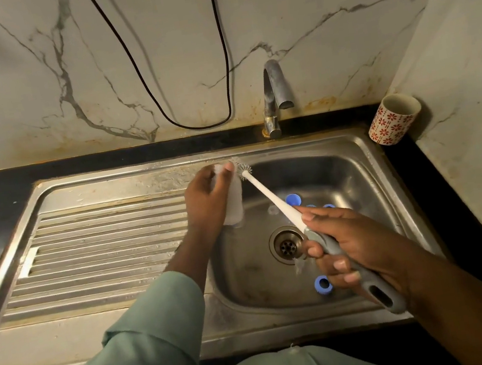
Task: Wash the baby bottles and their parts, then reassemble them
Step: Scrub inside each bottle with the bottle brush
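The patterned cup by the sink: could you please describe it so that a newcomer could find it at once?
Start at the stainless steel sink and follow its back rim to the right corner, past the curved metal tap. There, on the black counter against the marble wall, stands a white ceramic cup with red flower patterns. It is the only patterned item, apart from the blue parts in the basin.

Pale green sleeve (loose, cuffed) covers the left arm.

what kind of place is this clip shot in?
Most likely a home kitchen: a stainless steel sink with a ribbed drainboard set in a dark counter, a tap against a marble-look wall, and a patterned cup in the corner.
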A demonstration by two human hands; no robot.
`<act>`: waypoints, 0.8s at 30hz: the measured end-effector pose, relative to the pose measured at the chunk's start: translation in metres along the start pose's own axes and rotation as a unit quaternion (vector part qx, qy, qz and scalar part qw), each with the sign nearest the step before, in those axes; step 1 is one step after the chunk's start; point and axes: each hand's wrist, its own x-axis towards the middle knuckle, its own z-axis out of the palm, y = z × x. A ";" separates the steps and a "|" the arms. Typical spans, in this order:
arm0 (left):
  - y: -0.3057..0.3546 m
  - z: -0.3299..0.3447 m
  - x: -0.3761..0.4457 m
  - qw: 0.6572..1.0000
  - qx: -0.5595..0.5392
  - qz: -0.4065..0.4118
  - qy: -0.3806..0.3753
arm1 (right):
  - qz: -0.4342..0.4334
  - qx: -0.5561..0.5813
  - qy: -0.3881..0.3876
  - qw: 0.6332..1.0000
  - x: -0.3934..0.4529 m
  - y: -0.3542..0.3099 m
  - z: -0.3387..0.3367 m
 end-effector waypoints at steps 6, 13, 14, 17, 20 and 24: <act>-0.004 0.010 -0.006 1.000 0.007 -0.009 -0.021 | -0.007 0.014 0.023 1.000 0.002 -0.001 0.006; -0.005 0.002 -0.004 1.000 -0.012 -0.018 -0.008 | -0.006 -0.007 0.017 1.000 -0.004 0.000 0.002; -0.005 0.003 -0.004 0.999 -0.020 -0.025 0.005 | -0.005 -0.007 0.012 1.000 -0.005 -0.001 0.001; -0.006 0.003 -0.003 0.999 -0.033 -0.026 0.018 | -0.008 -0.023 0.004 1.000 -0.007 0.001 0.000; -0.005 0.005 -0.005 1.000 -0.025 -0.010 -0.016 | -0.015 -0.014 0.019 1.000 -0.004 -0.001 -0.001; -0.006 -0.002 0.001 0.992 -0.118 -0.038 0.006 | -0.016 -0.044 -0.023 0.999 -0.012 0.000 -0.004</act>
